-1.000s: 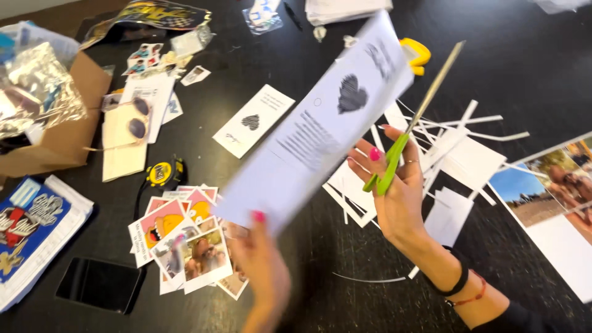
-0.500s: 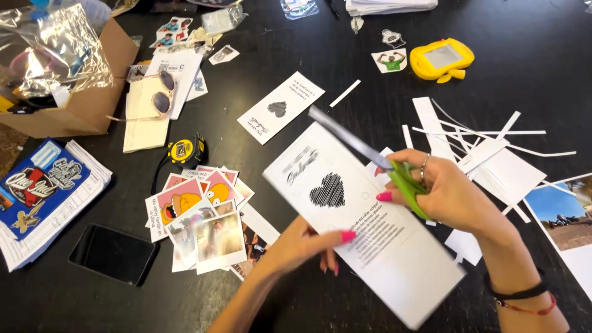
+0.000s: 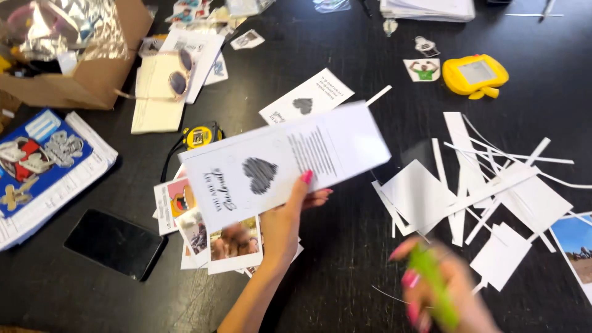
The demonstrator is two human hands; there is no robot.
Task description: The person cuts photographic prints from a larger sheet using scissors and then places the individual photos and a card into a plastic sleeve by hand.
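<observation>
Printed sheet (image 3: 283,163) raised and swung leftward since earlier frame, scissors (image 3: 431,283) drawn near-right off it — sheet pinched at near edge by left hand (image 3: 290,216), centre scene above photo prints (image 3: 216,237); light, floppy, best gripped at edge. Right hand (image 3: 438,290) blurred, clenched on scissors.

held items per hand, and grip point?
Left hand: white heart card, pinched at its lower edge. Right hand: green-handled scissors, blurred, gripped by the handles.

Bare black table (image 3: 345,271) lay open between my left hand (image 3: 290,216) and right hand (image 3: 438,290). White paper scraps (image 3: 481,191) crowded the right side; a photo pile (image 3: 209,234), a dark phone (image 3: 114,242) and a tape measure (image 3: 198,137) blocked the left. The sheet (image 3: 287,161) I held up hid the middle.
</observation>
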